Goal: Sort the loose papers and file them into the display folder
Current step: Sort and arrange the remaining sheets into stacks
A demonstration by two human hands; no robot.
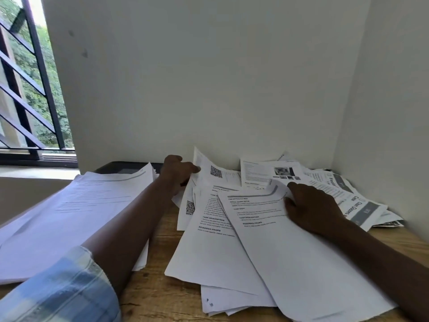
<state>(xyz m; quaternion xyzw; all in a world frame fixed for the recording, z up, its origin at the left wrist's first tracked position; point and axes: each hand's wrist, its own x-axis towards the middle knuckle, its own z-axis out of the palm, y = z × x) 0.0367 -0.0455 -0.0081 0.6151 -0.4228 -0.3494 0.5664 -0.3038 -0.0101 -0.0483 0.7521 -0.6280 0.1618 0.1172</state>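
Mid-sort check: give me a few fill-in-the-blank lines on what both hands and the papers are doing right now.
1. The left hand pinches the back sheet, which carries a ___ code.
2. The right hand grips the curled corner of the top sheet, whose last bold heading reads REQUIRED ___.
3. The neat stack lies on the person's ___ side.
4. All the papers rest on a ___ table.
Missing words: QR; PROPS; left; wooden.
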